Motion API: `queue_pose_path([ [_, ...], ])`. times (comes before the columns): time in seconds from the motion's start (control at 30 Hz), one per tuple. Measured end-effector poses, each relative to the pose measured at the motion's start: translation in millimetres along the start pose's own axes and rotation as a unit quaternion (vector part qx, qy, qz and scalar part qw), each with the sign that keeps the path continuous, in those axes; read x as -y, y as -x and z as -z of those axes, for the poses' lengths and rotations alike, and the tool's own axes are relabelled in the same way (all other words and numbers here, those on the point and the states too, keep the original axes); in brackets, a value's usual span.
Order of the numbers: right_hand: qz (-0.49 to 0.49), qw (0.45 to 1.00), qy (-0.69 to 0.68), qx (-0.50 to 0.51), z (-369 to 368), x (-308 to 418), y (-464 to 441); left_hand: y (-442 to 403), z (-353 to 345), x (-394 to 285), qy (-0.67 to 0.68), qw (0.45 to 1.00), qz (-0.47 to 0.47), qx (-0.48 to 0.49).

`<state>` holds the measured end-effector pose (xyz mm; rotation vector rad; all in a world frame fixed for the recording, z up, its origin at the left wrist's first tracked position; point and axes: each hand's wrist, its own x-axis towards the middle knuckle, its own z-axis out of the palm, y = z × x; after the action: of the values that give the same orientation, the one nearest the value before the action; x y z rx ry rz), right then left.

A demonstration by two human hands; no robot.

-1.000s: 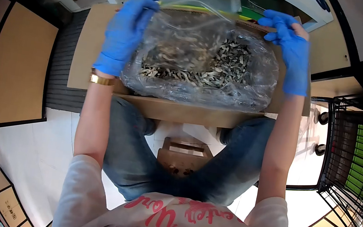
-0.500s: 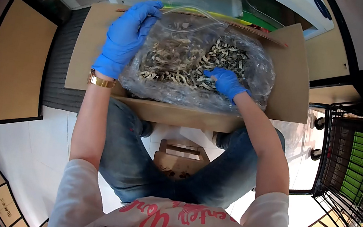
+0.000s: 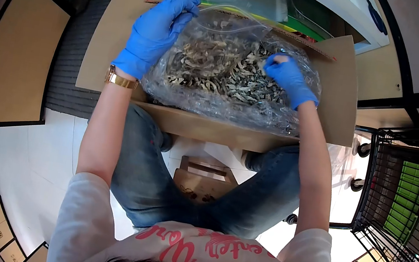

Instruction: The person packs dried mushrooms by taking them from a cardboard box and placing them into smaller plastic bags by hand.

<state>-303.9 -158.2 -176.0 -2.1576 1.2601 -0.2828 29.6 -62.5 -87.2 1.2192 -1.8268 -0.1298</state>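
My left hand (image 3: 161, 29), in a blue glove, is closed on the upper left edge of a clear zip bag (image 3: 225, 23). The bag's mouth gapes, and pale brown dried slices show through its plastic. My right hand (image 3: 287, 77), gloved too, hovers over the right side of the loose dried slices (image 3: 252, 83), grey and cream in colour. Its fingers are curled together; what they hold, if anything, is hidden. The loose slices lie in a large clear plastic liner (image 3: 223, 112) inside an open cardboard box (image 3: 189, 122).
A small wooden stool (image 3: 199, 183) stands between my legs, below the box. To the right is a black wire cart (image 3: 401, 187) with a green crate in it. A white table frame (image 3: 321, 1) is behind the box, and a wooden cabinet (image 3: 20, 54) stands left.
My right hand has risen out of the slices and moved slightly right and away from me, its fingers now curled. My left hand keeps hold of the zip bag.
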Motion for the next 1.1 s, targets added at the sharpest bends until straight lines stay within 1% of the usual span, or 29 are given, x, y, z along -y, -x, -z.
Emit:
queue_pose_path([
  [0.07,0.026,0.992,-0.087,-0.093,30,9,10,0,1,-2,0.01,1.0,0.018,0.012],
  [0.1,0.01,0.969,-0.2,-0.145,44,31,22,-1,1,-4,0.02,0.999,0.034,0.024],
  [0.13,0.032,0.956,-0.217,-0.195,57,35,26,-2,0,-6,0.019,0.999,0.035,0.02],
  [0.17,0.018,0.941,-0.231,-0.247,69,43,31,-2,-1,-8,0.032,0.999,0.03,0.02],
  [0.2,0.022,0.941,-0.23,-0.246,76,54,34,-3,-3,-11,0.045,0.998,0.024,0.021],
  [0.23,0.047,0.896,-0.32,-0.306,82,64,37,-3,-5,-13,0.045,0.999,0.025,0.018],
  [0.27,0.072,0.837,-0.404,-0.361,86,72,41,-3,-8,-16,0.018,0.999,0.007,0.029],
  [0.3,0.074,0.838,-0.403,-0.361,86,84,45,-4,-10,-19,-0.008,0.999,-0.01,0.04],
  [0.33,0.1,0.84,-0.39,-0.363,82,97,48,-4,-12,-24,-0.007,0.999,-0.011,0.038],
  [0.37,0.126,0.842,-0.377,-0.364,77,107,48,-4,-14,-29,-0.033,0.998,-0.038,0.045],
  [0.4,0.126,0.842,-0.378,-0.365,70,112,45,-4,-14,-32,-0.059,0.995,-0.064,0.052],
  [0.47,0.192,0.874,-0.304,-0.327,54,118,40,-2,-14,-36,-0.06,0.994,-0.065,0.059],
  [0.5,0.206,0.889,-0.283,-0.295,48,119,39,-1,-14,-37,-0.06,0.994,-0.065,0.064],
  [0.53,0.206,0.889,-0.283,-0.295,47,121,39,-1,-13,-37,-0.06,0.994,-0.065,0.065],
  [0.6,0.231,0.937,-0.17,-0.201,46,127,41,-1,-11,-37,-0.058,0.994,-0.064,0.064],
  [0.73,0.208,0.937,-0.176,-0.221,45,126,43,0,-12,-29,-0.047,0.995,-0.062,0.057],
  [0.77,0.229,0.925,-0.199,-0.227,48,118,39,0,-12,-27,-0.04,0.996,-0.059,0.05],
  [0.8,0.22,0.919,-0.212,-0.251,51,110,36,1,-12,-26,-0.033,0.997,-0.056,0.044],
  [0.83,0.177,0.918,-0.233,-0.266,54,100,34,0,-10,-25,-0.032,0.997,-0.053,0.044],
  [0.87,0.134,0.916,-0.254,-0.28,55,89,31,-1,-6,-25,-0.011,0.999,-0.019,0.042],
  [0.9,0.134,0.917,-0.253,-0.279,52,72,27,-1,-4,-24,0.01,0.999,0.015,0.039],
  [0.93,0.077,0.947,-0.191,-0.246,42,49,22,0,-5,-21,0.01,0.999,0.016,0.038],
  [0.97,0.02,0.969,-0.127,-0.211,30,23,17,0,-6,-16,0.009,1.0,0.004,0.016],
  [1.0,0.057,0.985,-0.041,-0.16,7,-14,11,0,-6,-12,0.009,1.0,-0.008,-0.005],
  [1.03,0.092,0.989,0.045,-0.107,-9,-40,8,0,-7,-10,0.01,1.0,-0.007,-0.004],
  [1.07,0.039,0.992,0.112,-0.03,-18,-34,13,0,-8,-8,0.01,1.0,-0.013,-0.004],
  [1.1,-0.015,0.983,0.179,0.048,-31,-24,18,0,-9,-7,0.01,1.0,-0.019,-0.005],
])
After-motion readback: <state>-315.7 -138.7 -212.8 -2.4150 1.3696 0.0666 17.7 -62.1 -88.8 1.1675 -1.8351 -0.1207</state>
